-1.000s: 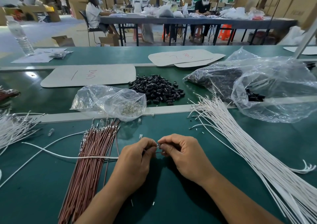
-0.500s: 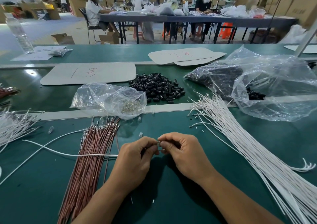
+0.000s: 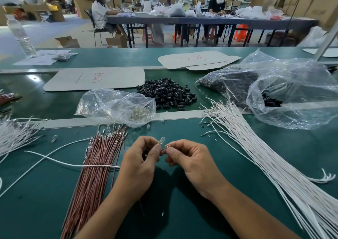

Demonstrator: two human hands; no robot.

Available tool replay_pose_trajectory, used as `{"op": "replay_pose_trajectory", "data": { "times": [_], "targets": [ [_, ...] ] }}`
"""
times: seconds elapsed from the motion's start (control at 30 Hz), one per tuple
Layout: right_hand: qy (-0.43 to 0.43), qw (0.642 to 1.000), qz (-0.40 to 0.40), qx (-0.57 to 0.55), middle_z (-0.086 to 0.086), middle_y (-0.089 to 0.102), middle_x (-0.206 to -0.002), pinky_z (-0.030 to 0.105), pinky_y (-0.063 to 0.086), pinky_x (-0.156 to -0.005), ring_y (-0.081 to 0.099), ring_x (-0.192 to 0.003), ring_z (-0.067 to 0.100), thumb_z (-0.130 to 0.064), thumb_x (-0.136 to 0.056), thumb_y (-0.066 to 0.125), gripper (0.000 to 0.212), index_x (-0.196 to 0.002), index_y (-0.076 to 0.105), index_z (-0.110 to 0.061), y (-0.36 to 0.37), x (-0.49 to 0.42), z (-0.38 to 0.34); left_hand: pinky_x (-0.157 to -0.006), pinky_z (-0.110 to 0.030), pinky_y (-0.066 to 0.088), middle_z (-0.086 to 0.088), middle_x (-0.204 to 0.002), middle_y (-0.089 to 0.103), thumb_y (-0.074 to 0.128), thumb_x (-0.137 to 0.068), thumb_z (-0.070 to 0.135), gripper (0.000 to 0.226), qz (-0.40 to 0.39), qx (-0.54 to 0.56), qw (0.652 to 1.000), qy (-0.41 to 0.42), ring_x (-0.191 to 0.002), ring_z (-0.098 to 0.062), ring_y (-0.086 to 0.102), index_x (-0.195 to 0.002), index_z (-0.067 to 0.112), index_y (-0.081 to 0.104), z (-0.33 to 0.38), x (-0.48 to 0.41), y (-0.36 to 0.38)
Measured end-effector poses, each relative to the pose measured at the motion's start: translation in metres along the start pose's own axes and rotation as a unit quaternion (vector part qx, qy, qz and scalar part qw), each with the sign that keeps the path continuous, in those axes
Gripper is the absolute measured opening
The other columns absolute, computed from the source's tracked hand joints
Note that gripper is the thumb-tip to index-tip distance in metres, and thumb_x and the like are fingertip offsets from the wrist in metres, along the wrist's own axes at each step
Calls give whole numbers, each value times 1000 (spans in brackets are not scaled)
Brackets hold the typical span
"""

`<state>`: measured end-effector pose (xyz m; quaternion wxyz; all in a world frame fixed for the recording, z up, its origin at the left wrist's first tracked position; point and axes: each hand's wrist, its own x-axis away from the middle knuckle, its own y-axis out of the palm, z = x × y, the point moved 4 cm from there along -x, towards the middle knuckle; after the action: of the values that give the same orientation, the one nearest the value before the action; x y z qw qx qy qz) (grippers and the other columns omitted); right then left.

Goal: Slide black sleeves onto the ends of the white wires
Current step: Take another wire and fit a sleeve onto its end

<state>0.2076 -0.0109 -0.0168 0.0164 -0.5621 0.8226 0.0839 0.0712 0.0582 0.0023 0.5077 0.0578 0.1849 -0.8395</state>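
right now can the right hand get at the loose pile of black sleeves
Probably yes: only bare green mat and a pale strip lie between the right hand and the black sleeves. But its fingers are pinching a small part, so it isn't free.

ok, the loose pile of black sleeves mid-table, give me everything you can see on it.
The black sleeves lie as a loose, low heap of many short dark tubes, glossy like plastic or rubber, pointing every way, a few stragglers at the near edge. The heap sits on the green table, beyond the pale strip, between the small clear bag on its left and the large clear bag on its right. The small bag's edge seems to touch it.
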Motion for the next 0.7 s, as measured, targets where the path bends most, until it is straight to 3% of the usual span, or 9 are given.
{"op": "replay_pose_trajectory", "data": {
  "times": [0.1,0.2,0.5,0.7],
  "targets": [
    [-19,1000,7,-18,4,75,-81,20,54,-67,69,-73,13,-11,-89,72,8,-90,77,-16,-1,0,-5,-63,-24,52,4,-77,67,61,-91,13,11,7,27,1000,-2,-65,-7,60,-84,21,62,3,1,2],
    [-25,1000,4,-12,3,75,-80,19,53,-66,66,-71,13,-10,-89,72,6,-91,77,-13,2,1,-5,-63,-20,52,5,-77,68,62,-90,11,12,9,64,998,-11,-67,-4,61,-83,20,65,4,1,3],
    [-41,999,7,19,2,73,-74,19,52,-62,66,-69,10,-18,-86,76,4,-85,76,-14,1,3,-8,-70,-31,51,-2,-75,66,65,-85,16,4,-16,178,983,-47,-71,-15,59,-83,13,68,6,4,7],
    [-31,999,-26,23,4,71,-74,20,50,-62,63,-68,14,-18,-84,78,1,-83,77,-19,-1,2,-9,-63,-22,48,-4,-71,65,70,-72,23,11,-61,245,963,-90,-65,-12,55,-79,14,71,7,6,6]
  ]
}}
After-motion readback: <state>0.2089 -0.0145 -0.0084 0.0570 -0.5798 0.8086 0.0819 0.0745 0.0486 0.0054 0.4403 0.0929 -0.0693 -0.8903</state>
